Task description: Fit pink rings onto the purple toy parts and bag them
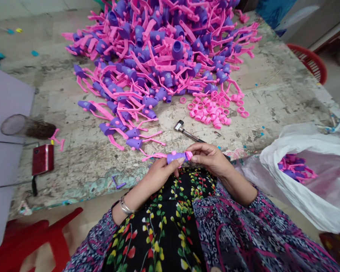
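Note:
My left hand (166, 170) is closed around a purple plastic piece with pink arms (173, 157), held just over the table's front edge. The pink arms point left. At the piece's right end sits a pink ring (189, 155), pinched by the fingers of my right hand (211, 158). Whether the ring is fully seated I cannot tell. Behind my hands lies a small hammer (184, 130) with a metal head. Beyond it is a heap of loose pink rings (209, 107), and a large pile of purple and pink pieces (158, 49) covers the far middle.
A white plastic bag (314, 204) holding similar pieces stands open at the right. On the left are a tipped glass (15, 125), a dark red box (42, 159) and a red chair (45, 238). A red basket (308, 60) is past the table's right edge.

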Available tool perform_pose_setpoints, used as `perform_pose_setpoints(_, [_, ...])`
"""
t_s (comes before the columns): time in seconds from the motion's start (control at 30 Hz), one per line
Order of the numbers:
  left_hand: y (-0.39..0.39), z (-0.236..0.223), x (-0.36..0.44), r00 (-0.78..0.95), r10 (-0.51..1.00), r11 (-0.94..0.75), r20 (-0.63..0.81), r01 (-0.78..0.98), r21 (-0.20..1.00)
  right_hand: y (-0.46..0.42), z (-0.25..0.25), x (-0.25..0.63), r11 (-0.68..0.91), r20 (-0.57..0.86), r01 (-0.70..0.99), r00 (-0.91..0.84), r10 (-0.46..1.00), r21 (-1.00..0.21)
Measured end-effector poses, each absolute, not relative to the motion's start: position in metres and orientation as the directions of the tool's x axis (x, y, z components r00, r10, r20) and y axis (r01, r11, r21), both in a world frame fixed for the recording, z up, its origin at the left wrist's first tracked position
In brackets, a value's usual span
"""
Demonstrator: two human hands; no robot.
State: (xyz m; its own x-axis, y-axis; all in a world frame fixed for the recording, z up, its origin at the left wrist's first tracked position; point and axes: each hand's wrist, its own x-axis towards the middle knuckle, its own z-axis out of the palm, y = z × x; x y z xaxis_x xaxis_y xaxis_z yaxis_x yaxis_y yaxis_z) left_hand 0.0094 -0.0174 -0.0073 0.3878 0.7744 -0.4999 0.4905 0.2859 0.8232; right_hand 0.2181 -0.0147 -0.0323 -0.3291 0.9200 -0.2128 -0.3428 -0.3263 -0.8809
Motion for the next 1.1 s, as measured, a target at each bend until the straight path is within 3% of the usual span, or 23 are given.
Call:
perform_pose_setpoints(0.7, [-0.0184,-0.0151,0.0141,0.345,0.804,0.300,-0.485,0.469,0.830,-0.0133,-0.0356,0.2158,-0.237,-0.157,-0.249,-0.304,0.940,-0.939])
perform_pose_setpoints(1.1, [-0.0206,-0.0145,0.0154,0.275,0.839,0.242,-0.469,0.583,0.775,-0.0136,-0.0367,0.2153,-0.087,-0.054,-0.136,-0.230,0.972,-0.987])
